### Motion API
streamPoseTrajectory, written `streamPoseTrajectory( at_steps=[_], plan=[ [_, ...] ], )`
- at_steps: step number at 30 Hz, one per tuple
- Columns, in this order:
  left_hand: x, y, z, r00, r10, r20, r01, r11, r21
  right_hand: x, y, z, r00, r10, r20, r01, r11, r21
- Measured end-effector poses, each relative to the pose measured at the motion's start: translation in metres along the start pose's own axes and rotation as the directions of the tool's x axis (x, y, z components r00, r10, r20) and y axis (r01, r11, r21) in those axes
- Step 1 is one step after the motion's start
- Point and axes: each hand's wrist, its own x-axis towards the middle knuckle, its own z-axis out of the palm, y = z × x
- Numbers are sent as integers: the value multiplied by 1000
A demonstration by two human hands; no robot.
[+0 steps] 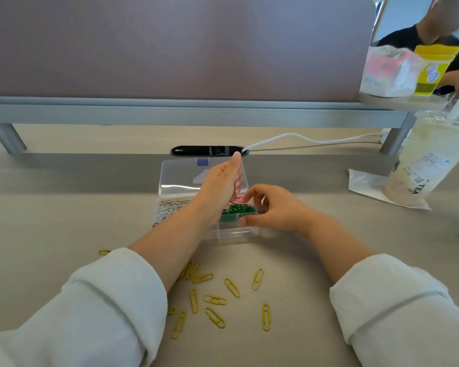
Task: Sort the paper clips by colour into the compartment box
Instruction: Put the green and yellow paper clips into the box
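The clear compartment box [231,233] lies on the desk with its lid [182,178] folded back. Its compartments hold green clips [236,209], pink clips [237,200], white clips [164,213] and silvery clips [176,201]. My left hand [219,188] hovers over the middle of the box, the index finger straight and the other fingers hanging down over the pink clips, with nothing visible in it. My right hand [272,209] grips the box's right end, thumb on the near wall and fingers curled over the far edge. Several yellow clips [214,300] lie loose near me.
A tall milk tea cup [429,160] with a straw stands on a wrapper [366,182] at the right. A white cable [302,137] runs from a black desk port [204,150] behind the box. A partition and shelf rail close off the back; another person sits beyond it at top right.
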Motion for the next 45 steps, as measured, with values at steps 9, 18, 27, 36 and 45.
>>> streamPoseTrajectory(
  at_steps=[9, 18, 27, 36, 45],
  plan=[
    [5, -9, -2, 999, 26, -46, -25, 999, 26, 1, 1, 0, 1000, -20, 9, 20, 1000, -18],
    [4, -5, -1, 997, -12, -73, 10, 1000, -23, 4, 2, 1, 999, -31, 16, 31, 999, -21],
    [1, -1, -2, 998, -36, -53, 34, 999, -26, 5, 4, 2, 1000, -29, -2, 29, 1000, -11],
    [-2, 2, -2, 996, -67, -62, 63, 997, -53, 3, 2, 1, 1000, -24, -5, 24, 1000, 3],
    [-3, 5, -5, 990, -122, 72, 130, 983, -127, 0, -1, -3, 996, -6, -85, 16, 993, 113]
  ],
)
